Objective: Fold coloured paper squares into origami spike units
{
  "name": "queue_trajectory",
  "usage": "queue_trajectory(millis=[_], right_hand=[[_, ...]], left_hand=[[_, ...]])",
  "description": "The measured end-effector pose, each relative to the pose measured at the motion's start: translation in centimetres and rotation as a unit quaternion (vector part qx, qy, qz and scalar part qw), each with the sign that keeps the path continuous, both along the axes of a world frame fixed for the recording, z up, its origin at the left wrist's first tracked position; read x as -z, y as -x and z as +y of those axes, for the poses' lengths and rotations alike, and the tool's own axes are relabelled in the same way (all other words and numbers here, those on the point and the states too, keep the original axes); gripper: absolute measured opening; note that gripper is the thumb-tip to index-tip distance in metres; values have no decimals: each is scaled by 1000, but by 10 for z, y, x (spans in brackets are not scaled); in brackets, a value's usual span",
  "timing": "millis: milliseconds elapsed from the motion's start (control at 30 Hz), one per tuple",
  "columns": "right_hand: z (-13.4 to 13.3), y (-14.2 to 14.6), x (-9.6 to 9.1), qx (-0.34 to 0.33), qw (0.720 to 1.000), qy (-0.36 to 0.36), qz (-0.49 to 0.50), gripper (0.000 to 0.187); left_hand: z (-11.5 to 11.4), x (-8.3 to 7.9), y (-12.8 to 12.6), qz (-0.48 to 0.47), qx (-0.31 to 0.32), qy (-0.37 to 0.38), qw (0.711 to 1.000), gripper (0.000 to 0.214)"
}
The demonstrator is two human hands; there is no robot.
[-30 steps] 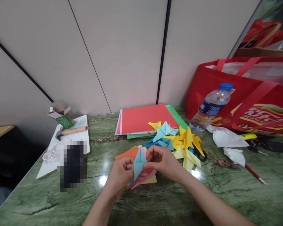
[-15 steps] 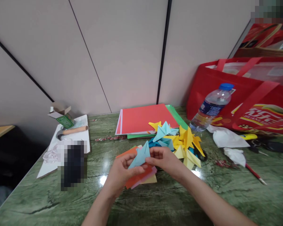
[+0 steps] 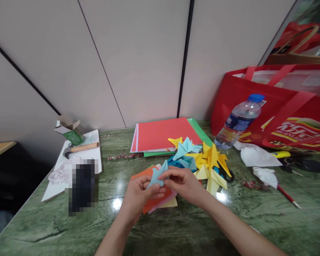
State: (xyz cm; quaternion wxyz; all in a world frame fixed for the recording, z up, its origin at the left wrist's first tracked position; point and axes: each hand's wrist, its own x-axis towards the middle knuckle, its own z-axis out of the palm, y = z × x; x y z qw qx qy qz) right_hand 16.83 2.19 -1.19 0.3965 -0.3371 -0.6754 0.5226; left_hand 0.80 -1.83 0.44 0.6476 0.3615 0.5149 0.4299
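Observation:
A light blue folded paper figure [image 3: 156,175] is held up between both my hands, its pointed tip upward. My left hand [image 3: 140,190] grips its lower left part, thumb in front. From the right, my right hand [image 3: 181,181] pinches its right side with thumb and fingers. Below the hands lies a stack of orange, pink and cream paper sheets [image 3: 160,201], partly hidden by them. Just behind my right hand is a heap of folded paper figures in yellow [image 3: 210,156], pale yellow and blue [image 3: 186,148].
Red and green paper sheets [image 3: 162,135] lie against the wall. On the right stand a water bottle [image 3: 240,122] and a red bag [image 3: 280,106], with tissues [image 3: 258,156] and a red pen [image 3: 288,196] in front. A white board [image 3: 92,156] at left carries a small green box [image 3: 74,137].
My right hand has shifted left over the blue paper figure, its fingers now covering more of the right side. The left hand's fingers have closed in slightly. Everything else stays put.

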Motion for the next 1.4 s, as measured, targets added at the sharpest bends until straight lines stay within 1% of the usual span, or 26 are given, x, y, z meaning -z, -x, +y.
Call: queue_trajectory(millis=[100,200,300,500,633,800,900,967,1067,1133,1333,1400], right_hand=[[1,-2,0,13,1000,27,-6,21],[3,-3,1,40,998,52,15,20],[4,-3,1,54,996,63,19,18],[3,-3,-1,65,995,70,11,17],[3,-3,-1,66,994,87,14,15],[-2,2,-2,62,990,114,59,19],[-6,6,-4,76,985,132,86,21],[-8,7,-5,87,985,130,75,20],[-10,7,-7,95,989,108,36,19],[-9,6,-8,89,990,107,22,20],[-1,-2,-5,52,991,124,25,22],[1,-5,-4,39,992,120,25,22]], left_hand=[[-1,-2,1,-23,34,-12,999,25],[-3,-6,2,-44,73,-25,996,36],[-3,-8,2,-42,79,-34,995,40],[-1,-5,1,-5,63,-56,996,29],[-2,-4,-2,0,43,-52,998,25],[-2,-4,-3,2,10,-56,998,22],[-2,-3,-5,13,-8,-61,998,19],[-2,-3,-7,41,-27,-70,996,18],[-2,-2,-9,68,-47,-77,994,16],[-3,-2,-10,58,-45,-71,995,16],[-3,-4,-9,7,-52,-49,997,20],[-3,-4,-7,-19,-39,-41,998,21]])
